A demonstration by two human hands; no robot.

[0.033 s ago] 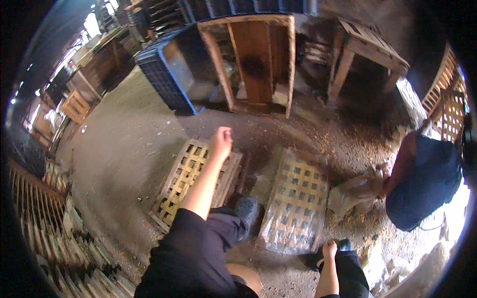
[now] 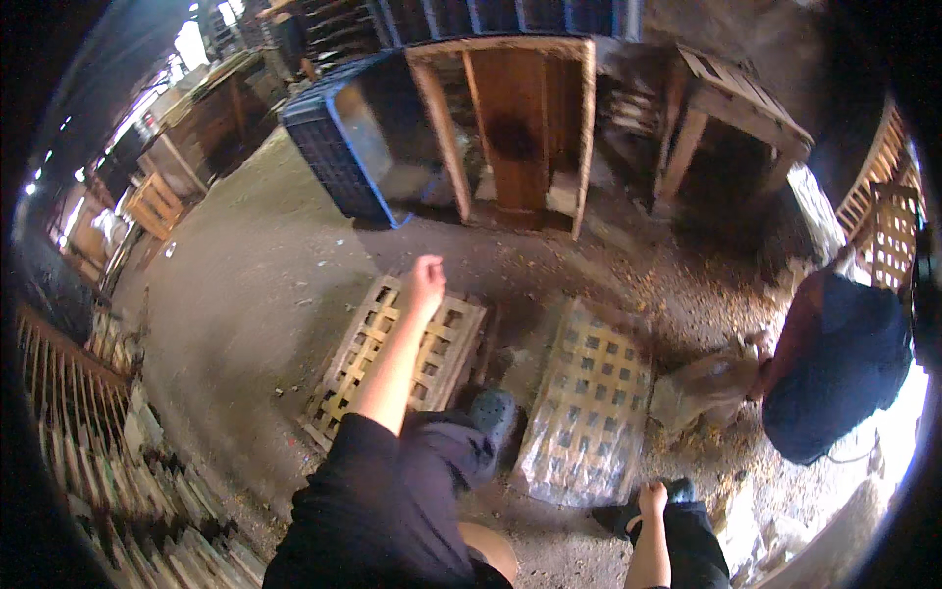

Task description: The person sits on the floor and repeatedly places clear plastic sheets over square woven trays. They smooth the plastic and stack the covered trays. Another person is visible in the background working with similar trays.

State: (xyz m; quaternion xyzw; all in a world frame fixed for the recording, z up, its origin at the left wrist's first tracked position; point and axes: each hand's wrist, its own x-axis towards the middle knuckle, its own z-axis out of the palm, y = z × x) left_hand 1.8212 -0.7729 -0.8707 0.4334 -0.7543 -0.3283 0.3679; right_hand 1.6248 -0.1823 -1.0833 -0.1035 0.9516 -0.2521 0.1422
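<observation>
My left hand [image 2: 426,281] is stretched out over the wooden lattice pallet [image 2: 368,339], its fingers curled in and nothing visible in them. The pallet lies on the ground, partly covered by my forearm. Low on the right, close to my dark-trousered knee, my right hand [image 2: 652,499] is closed, with no object showing in it. A second lattice panel [image 2: 589,393], covered with clear plastic sheet, lies between my feet.
At right a co-worker in dark clothes [image 2: 834,363] bends beside a pale sack [image 2: 702,391]. Ahead stand a blue crate [image 2: 339,147] on its side, an upright wooden frame [image 2: 587,128] and a wooden stand [image 2: 741,103]. Slatted wood pieces [image 2: 118,471] line the left.
My left hand has moved slightly left over the pallet. The whole scene has shifted a little to the right in view; my right hand stays by my knee.
</observation>
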